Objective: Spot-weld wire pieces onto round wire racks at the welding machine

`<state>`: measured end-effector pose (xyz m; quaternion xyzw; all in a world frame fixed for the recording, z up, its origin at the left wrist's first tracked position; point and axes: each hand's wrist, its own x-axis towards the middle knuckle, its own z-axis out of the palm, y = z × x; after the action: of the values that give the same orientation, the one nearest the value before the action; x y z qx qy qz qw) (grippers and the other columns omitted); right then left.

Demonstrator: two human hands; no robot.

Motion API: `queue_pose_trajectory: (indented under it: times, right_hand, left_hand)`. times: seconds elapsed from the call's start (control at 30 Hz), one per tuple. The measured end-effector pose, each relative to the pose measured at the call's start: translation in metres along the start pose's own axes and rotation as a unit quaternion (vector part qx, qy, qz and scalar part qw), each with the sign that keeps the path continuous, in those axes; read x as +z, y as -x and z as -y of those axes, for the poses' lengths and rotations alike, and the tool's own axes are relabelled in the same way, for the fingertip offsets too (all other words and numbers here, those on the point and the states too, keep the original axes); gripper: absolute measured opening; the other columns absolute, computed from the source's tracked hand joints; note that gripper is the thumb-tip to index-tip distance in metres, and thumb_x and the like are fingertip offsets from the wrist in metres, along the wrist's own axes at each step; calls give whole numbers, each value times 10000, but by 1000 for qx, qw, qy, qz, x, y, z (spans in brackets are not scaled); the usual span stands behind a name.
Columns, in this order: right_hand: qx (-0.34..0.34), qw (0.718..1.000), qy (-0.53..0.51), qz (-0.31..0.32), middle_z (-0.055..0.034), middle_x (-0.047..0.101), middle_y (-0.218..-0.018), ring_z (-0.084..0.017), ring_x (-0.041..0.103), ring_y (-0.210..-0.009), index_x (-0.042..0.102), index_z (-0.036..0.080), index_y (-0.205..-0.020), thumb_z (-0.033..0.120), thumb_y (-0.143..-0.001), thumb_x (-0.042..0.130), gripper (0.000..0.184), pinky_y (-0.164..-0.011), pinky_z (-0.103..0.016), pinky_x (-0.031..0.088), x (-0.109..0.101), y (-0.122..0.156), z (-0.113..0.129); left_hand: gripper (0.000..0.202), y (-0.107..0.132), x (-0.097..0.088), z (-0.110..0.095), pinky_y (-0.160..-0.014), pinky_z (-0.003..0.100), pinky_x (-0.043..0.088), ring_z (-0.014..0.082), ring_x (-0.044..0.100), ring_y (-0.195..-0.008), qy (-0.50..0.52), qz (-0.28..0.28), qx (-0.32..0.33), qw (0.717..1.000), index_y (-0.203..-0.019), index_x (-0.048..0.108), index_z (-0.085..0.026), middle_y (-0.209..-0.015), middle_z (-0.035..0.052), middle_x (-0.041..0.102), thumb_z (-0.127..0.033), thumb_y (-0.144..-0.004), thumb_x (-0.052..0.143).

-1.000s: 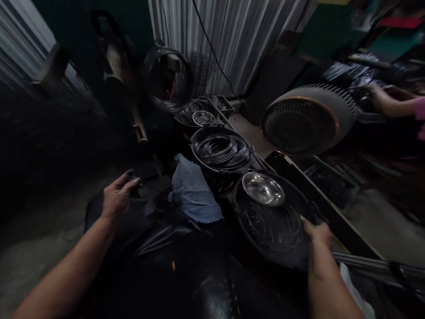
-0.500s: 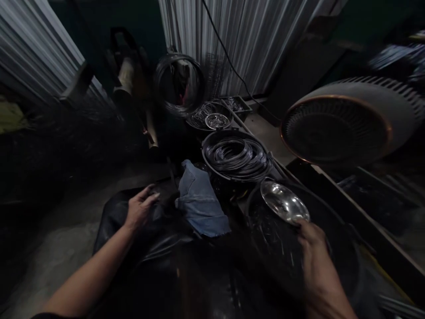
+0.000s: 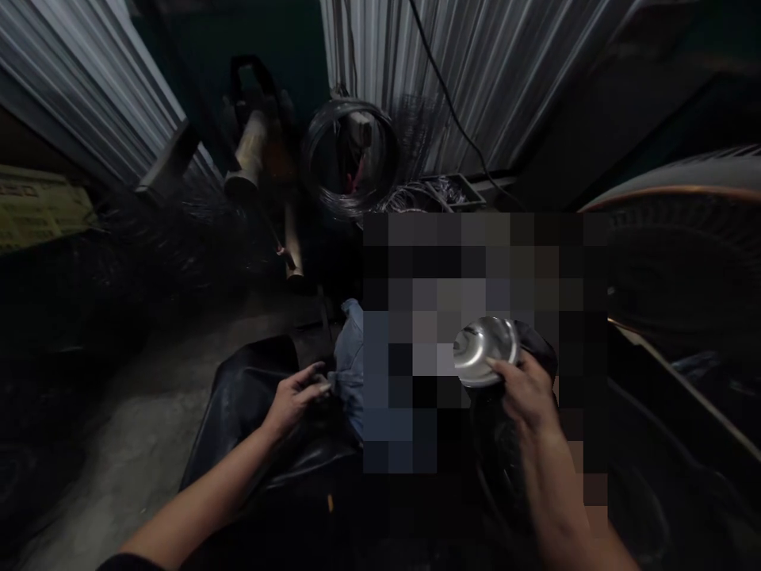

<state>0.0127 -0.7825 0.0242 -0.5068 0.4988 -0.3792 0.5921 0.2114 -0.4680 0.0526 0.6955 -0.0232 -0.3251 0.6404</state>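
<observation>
My right hand (image 3: 526, 388) grips the rim of a shiny metal bowl (image 3: 483, 349), with the thumb inside the edge. The bowl is tilted and its inner side shows. To the left, my left hand (image 3: 296, 400) is held over the dark covering on my lap (image 3: 250, 388), thumb and forefinger apart and nothing visible between them. Close to its fingertips lies a blue cloth (image 3: 349, 357), whose right part is hidden by a pixelated block. That block also covers much of the area around the bowl.
A wire coil (image 3: 315, 159) hangs ahead by the corrugated metal wall (image 3: 428, 71). Behind the pixelated area stands a tray of small metal pieces (image 3: 455, 190). A large round fan (image 3: 683, 262) is on the right, and a yellow crate (image 3: 41, 206) on the left.
My right hand has brought the metal bowl leftward and tilted it differently. My left hand appears closer to the blue cloth. The view has turned, and a pixelated block now covers the middle.
</observation>
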Motion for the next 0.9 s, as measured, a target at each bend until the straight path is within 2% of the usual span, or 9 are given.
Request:
queue_pose_trajectory:
  times: [0.17,0.23,0.3,0.33,0.4,0.5,0.6,0.77,0.9]
  right_hand:
    - [32,984,10,175,-54,755,-937,-242,679,-872,708,162,-1020,390,-639,740,445,-827,-366,546,41,76,5]
    - [21,968,26,248,-68,745,-1095,-260,675,-1026,688,181,-1154,418,-738,708,479,-946,-394,526,33,88,6]
    - [-5,944,92,315,-87,690,-1275,-287,610,-1220,645,199,-1285,449,-754,731,593,-1074,-422,459,2,82,5]
    - [-5,936,157,314,-99,656,-1340,-304,561,-1300,621,208,-1334,466,-744,753,658,-1109,-440,429,-20,74,2]
    - [10,914,355,197,-166,574,-1440,-352,492,-1373,568,184,-1396,443,-707,799,771,-1130,-502,396,-69,53,-9]
    - [151,762,620,112,-252,589,-1383,-461,554,-1282,500,179,-1459,372,-590,899,976,-1018,-643,440,-133,30,-36]
    - [181,741,634,124,-229,659,-1280,-417,651,-1159,486,169,-1465,349,-616,880,954,-926,-551,522,-165,26,-57]
    - [131,764,629,64,-175,698,-1174,-373,666,-1106,538,163,-1409,364,-666,833,826,-860,-447,536,-173,31,-37]
    - [-21,760,650,12,-175,635,-1288,-385,612,-1155,499,218,-1454,367,-667,844,872,-898,-454,501,-128,20,16]
  left_hand:
    - [538,-12,39,-44,-552,262,445,185,639,-605,24,76,-66,995,-989,758,-119,-775,71,709,-356,-518,866]
    - [388,-18,52,-50,-551,268,443,172,596,-558,-41,57,-72,995,-830,756,-116,-661,47,678,-314,-509,847]
    - [310,-22,58,-50,-569,280,455,177,587,-552,-74,32,-75,994,-723,731,-117,-624,45,673,-273,-474,830]
    - [305,-23,60,-49,-580,287,463,183,594,-562,-72,24,-79,994,-704,725,-116,-629,51,680,-263,-455,824]
    - [323,-23,61,-44,-608,296,481,193,615,-593,-50,10,-91,995,-697,724,-112,-644,62,694,-257,-427,824]
    - [336,-20,61,-37,-628,292,493,188,626,-609,-29,3,-98,995,-710,729,-110,-641,57,692,-249,-423,832]
    - [331,-17,62,-33,-621,291,498,180,622,-597,-14,8,-104,994,-714,735,-113,-633,49,688,-246,-431,841]
    - [321,-12,55,-30,-627,293,509,168,617,-576,6,-4,-107,994,-717,738,-114,-641,52,698,-229,-436,844]
    - [321,-10,48,-22,-624,290,508,178,634,-594,29,-21,-114,993,-729,741,-116,-667,61,714,-235,-448,843]
